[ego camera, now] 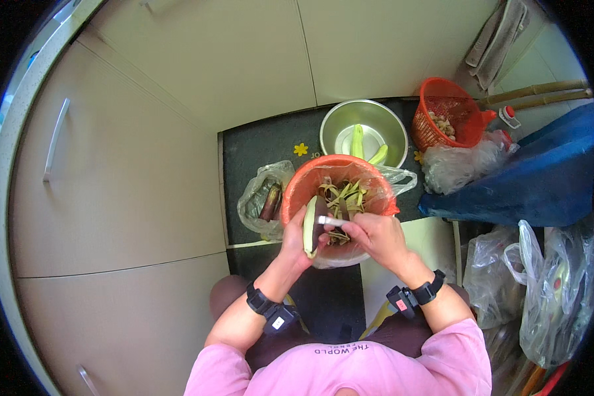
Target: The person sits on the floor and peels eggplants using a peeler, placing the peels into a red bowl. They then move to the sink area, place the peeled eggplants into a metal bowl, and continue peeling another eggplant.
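Observation:
My left hand (297, 242) holds a partly peeled eggplant (309, 227), pale on its left side and dark purple on its right. My right hand (381, 240) grips a peeler (332, 221) with a white end, which lies close to the eggplant's dark side. Both are over a red plastic basket (297, 180) lined with a clear bag. Green and purple peelings (346, 195) lie in it. Beyond it, a steel basin (364, 106) holds peeled pale-green pieces (357, 141). An unpeeled eggplant (271, 202) rests in a clear plastic bag (251, 200) left of the basket.
At the back right, a red basket (425, 128) holds what look like garlic bulbs (443, 125). Near it are plastic bags (468, 163), a blue sheet (524, 178) and bamboo poles (539, 90). Filled bags (549, 297) stand at right. Cabinets (128, 173) border the left and back.

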A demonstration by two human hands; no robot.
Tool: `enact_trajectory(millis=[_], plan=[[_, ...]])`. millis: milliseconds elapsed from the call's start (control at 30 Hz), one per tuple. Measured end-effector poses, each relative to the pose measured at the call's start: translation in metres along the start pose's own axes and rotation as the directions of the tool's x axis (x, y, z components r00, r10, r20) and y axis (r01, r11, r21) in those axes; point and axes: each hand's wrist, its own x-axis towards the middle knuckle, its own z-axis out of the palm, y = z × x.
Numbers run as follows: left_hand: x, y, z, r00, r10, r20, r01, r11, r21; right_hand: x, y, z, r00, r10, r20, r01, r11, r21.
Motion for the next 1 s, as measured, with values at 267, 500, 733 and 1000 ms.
enact_trajectory(millis=[267, 500, 733, 1000], plan=[[0.011, -0.002, 0.000, 0.999, 0.006, -0.041, -0.014, 0.983, -0.181, -0.010, -0.011, 0.007, 0.985, -0.148, 0.085, 0.147, 0.989, 0.007], [0.014, -0.004, 0.000, 0.998, 0.007, -0.060, -0.014, 0.993, -0.118, -0.009, -0.006, 0.011, 0.997, -0.052, 0.059, 0.052, 0.999, 0.003], [0.002, -0.004, 0.020, 0.992, 0.031, -0.126, -0.027, 0.999, 0.034, -0.003, 0.010, 0.011, 0.992, 0.093, 0.082, -0.091, 0.996, -0.024], [-0.009, -0.005, 0.020, 1.000, -0.002, 0.019, -0.003, 0.976, 0.216, 0.007, 0.026, 0.008, 0.958, 0.280, 0.069, -0.282, 0.959, 0.031]])
